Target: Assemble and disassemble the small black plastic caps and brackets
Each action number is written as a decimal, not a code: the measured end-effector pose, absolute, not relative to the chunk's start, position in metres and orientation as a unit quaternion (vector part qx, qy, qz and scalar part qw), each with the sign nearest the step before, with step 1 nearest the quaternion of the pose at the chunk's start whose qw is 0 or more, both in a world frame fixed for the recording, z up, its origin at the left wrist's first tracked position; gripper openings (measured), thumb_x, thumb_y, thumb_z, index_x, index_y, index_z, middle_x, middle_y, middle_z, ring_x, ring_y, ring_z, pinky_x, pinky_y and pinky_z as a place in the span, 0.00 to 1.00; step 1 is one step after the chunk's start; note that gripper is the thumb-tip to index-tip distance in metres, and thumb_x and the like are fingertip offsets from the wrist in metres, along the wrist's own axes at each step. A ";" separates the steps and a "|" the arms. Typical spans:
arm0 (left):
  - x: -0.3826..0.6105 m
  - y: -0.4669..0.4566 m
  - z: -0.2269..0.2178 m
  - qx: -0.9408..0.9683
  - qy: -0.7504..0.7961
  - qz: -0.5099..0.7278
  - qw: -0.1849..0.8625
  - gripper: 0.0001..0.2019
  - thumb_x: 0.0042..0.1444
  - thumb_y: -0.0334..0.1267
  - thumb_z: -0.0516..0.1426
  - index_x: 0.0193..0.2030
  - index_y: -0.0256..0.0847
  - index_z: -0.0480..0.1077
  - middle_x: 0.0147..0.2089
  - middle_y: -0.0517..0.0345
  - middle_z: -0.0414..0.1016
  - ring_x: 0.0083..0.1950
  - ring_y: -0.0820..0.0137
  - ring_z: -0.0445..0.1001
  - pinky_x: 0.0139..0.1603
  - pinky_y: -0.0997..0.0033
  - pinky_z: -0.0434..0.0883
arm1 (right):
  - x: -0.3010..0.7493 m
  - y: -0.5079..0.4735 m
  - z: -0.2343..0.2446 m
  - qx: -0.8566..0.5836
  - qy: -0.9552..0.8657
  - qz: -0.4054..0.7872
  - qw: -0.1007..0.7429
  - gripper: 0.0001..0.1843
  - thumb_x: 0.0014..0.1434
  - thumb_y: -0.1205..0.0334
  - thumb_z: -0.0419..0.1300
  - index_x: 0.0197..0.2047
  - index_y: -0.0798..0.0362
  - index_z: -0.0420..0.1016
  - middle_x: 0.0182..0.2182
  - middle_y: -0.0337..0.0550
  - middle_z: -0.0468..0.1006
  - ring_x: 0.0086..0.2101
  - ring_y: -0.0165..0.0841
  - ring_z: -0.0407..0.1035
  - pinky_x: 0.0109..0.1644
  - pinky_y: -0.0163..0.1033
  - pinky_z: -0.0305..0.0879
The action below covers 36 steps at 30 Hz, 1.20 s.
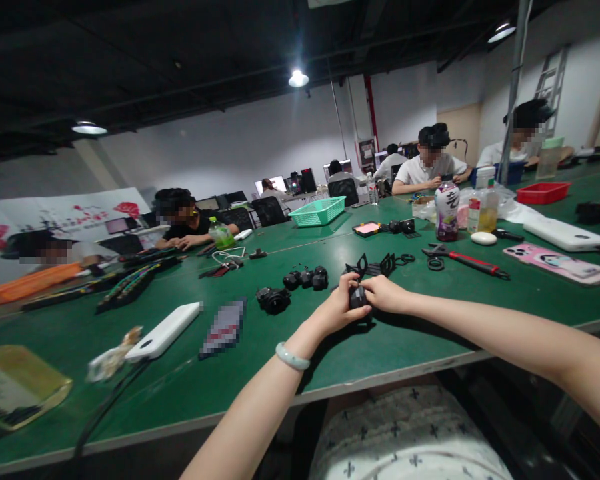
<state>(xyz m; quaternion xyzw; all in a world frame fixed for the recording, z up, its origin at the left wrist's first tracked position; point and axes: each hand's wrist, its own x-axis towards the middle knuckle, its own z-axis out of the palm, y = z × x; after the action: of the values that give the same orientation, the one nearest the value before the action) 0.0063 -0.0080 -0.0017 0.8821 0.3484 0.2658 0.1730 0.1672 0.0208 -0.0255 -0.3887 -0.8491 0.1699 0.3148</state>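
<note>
My left hand point(341, 305) is closed around a small black blocky part point(357, 297) just above the green table, near its front edge. On the other side my right hand point(387, 295) pinches the same part, its fingertips partly hidden behind it. Just beyond my hands lie black angular frame pieces point(373, 265). To the left sit a row of black blocky modules point(306, 277) and a rounder black module point(273, 300). A black ring-shaped piece point(435, 264) and an adjustable wrench with red-and-black handles point(467, 260) rest to the right.
White power banks point(167, 330) point(566, 235), a pink phone point(560, 262), a dark pouch point(224, 328) and a jug of yellow liquid point(23, 385) lie around. Farther back are a purple bottle point(447, 212), a green basket point(320, 212), a red tray point(543, 193) and several seated people.
</note>
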 end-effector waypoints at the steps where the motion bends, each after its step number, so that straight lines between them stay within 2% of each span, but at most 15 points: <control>1: 0.006 -0.008 -0.002 0.883 0.348 0.265 0.172 0.30 0.46 0.42 0.56 0.53 0.39 0.46 0.44 0.52 0.63 0.45 0.66 0.65 0.47 0.64 0.62 | 0.167 0.021 -0.026 -0.388 -0.850 0.173 0.312 0.12 0.50 0.70 0.47 0.30 0.58 0.73 0.26 0.44 0.74 0.25 0.29 0.65 0.28 0.30 0.54; 12: 0.005 -0.007 -0.003 0.886 0.362 0.245 0.153 0.30 0.45 0.43 0.56 0.53 0.40 0.46 0.46 0.50 0.62 0.46 0.65 0.65 0.48 0.63 0.62 | 0.168 0.020 -0.023 -0.404 -0.859 0.175 0.261 0.12 0.51 0.69 0.47 0.29 0.59 0.72 0.25 0.45 0.74 0.24 0.28 0.64 0.26 0.30 0.53; 16: 0.006 -0.006 -0.002 0.882 0.359 0.264 0.156 0.31 0.45 0.43 0.56 0.53 0.40 0.46 0.45 0.51 0.63 0.46 0.65 0.65 0.47 0.64 0.62 | 0.171 0.018 -0.020 -0.411 -0.872 0.071 0.256 0.09 0.52 0.64 0.50 0.32 0.57 0.70 0.28 0.44 0.73 0.27 0.30 0.65 0.29 0.31 0.54; 19: 0.007 -0.004 -0.003 0.874 0.352 0.285 0.175 0.30 0.46 0.42 0.56 0.52 0.39 0.45 0.42 0.52 0.64 0.43 0.66 0.66 0.46 0.64 0.63 | 0.174 0.016 -0.015 -0.395 -0.870 -0.047 0.292 0.10 0.50 0.64 0.53 0.37 0.56 0.67 0.32 0.46 0.71 0.32 0.31 0.64 0.32 0.32 0.55; 25: 0.009 -0.003 -0.005 0.854 0.344 0.319 0.225 0.28 0.47 0.38 0.56 0.52 0.38 0.45 0.41 0.53 0.65 0.40 0.68 0.68 0.43 0.66 0.64 | 0.178 0.018 -0.008 -0.230 -0.901 -0.227 0.290 0.09 0.55 0.66 0.47 0.38 0.55 0.66 0.32 0.45 0.68 0.32 0.31 0.60 0.35 0.34 0.55; 29: 0.010 -0.004 -0.005 0.852 0.345 0.314 0.238 0.28 0.47 0.38 0.55 0.52 0.38 0.45 0.41 0.54 0.65 0.40 0.68 0.68 0.42 0.67 0.65 | 0.178 0.021 -0.007 -0.185 -0.897 -0.279 0.287 0.10 0.58 0.64 0.45 0.35 0.56 0.66 0.30 0.45 0.68 0.31 0.31 0.59 0.34 0.35 0.53; 36: 0.008 -0.004 -0.004 0.853 0.357 0.311 0.219 0.28 0.47 0.39 0.56 0.52 0.38 0.46 0.39 0.54 0.66 0.39 0.68 0.68 0.41 0.66 0.65 | 0.176 0.022 -0.011 -0.203 -0.886 -0.283 0.306 0.11 0.58 0.65 0.44 0.34 0.58 0.66 0.27 0.44 0.66 0.29 0.30 0.59 0.32 0.35 0.52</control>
<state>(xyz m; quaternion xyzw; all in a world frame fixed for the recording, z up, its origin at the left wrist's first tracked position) 0.0083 -0.0040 -0.0041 0.8528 0.3572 0.3113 0.2195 0.1757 0.0220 -0.0107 -0.2027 -0.8862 -0.2828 0.3060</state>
